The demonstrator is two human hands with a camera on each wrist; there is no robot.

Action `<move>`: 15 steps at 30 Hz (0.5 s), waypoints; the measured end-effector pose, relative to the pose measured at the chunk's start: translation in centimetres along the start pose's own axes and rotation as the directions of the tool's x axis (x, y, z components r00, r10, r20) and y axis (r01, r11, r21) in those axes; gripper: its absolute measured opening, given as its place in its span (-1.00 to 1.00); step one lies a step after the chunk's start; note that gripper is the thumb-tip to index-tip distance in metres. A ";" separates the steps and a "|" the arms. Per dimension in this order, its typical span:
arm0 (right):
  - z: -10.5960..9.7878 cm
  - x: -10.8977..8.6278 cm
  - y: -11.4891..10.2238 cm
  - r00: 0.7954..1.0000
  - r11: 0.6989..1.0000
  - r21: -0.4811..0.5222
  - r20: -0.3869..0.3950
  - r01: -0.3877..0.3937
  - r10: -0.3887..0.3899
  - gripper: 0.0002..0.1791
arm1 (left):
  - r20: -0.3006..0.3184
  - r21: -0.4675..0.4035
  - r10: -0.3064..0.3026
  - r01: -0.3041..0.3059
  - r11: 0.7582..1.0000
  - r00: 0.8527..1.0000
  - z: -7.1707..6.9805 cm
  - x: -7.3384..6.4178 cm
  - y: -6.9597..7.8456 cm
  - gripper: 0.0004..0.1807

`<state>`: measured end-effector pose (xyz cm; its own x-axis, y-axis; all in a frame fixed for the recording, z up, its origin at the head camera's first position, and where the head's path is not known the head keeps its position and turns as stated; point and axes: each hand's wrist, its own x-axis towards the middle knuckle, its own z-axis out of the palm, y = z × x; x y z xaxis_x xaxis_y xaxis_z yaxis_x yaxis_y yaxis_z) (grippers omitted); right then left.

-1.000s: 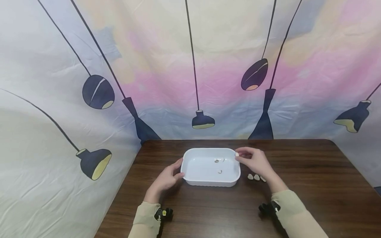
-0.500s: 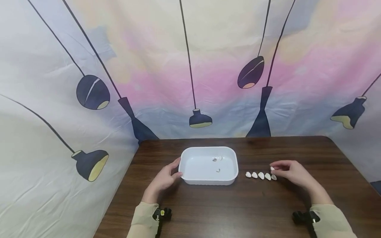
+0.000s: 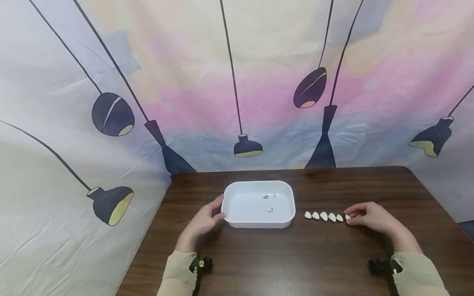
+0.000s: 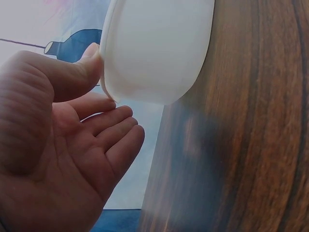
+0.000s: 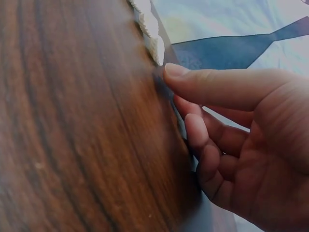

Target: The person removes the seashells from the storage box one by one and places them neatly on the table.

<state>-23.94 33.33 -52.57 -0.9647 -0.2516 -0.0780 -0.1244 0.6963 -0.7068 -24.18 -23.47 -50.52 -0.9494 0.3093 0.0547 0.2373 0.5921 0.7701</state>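
My left hand rests against the left end of a white rectangular tray, thumb and index fingertips touching its rim. Inside the tray lie a few small seashells, toward its right side. To the right of the tray, several white seashells form a row on the table. At the row's right end my right hand pinches another white seashell between thumb and fingers, close over the table. In the right wrist view that shell is hidden behind the thumb, while ribbed shells show beyond it.
The dark wooden table reaches back to a fabric backdrop printed with hanging lamps. Black camera mounts sit on both wrists, below beige sleeves.
My right hand has moved from the tray's right rim to the row's right end, carrying a seashell, and has lowered it beside the others. The left hand has stayed at the tray.
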 end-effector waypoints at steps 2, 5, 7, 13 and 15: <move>0.1 0.0 0.0 1.000 1.000 -0.011 0.000 0.002 -0.002 -0.65 | 0.000 0.000 0.014 -0.014 1.000 1.000 0.0 0.0 -0.1 -0.24; 0.2 0.0 -0.1 1.000 1.000 -0.019 -0.003 0.001 -0.002 -0.66 | 0.002 0.000 0.019 -0.019 1.000 1.000 0.0 0.0 -0.3 -0.24; 0.3 0.0 -0.2 1.000 1.000 -0.019 -0.005 -0.001 0.000 -0.66 | 0.002 0.003 0.017 -0.017 1.000 1.000 0.0 0.0 -0.3 -0.24; 0.2 -0.1 -0.4 1.000 1.000 -0.008 0.001 -0.005 0.005 -0.61 | -0.001 0.018 -0.005 0.005 1.000 1.000 0.0 -0.1 0.0 -0.23; 0.1 -0.1 -0.4 1.000 1.000 -0.004 0.003 -0.005 0.005 -0.59 | -0.004 0.019 -0.008 0.008 1.000 1.000 0.0 -0.2 0.0 -0.23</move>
<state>-23.81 32.99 -52.40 -0.9646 -0.2501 -0.0840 -0.1202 0.7000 -0.7039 -24.02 -23.50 -50.50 -0.9522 0.3012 0.0513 0.2333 0.6086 0.7584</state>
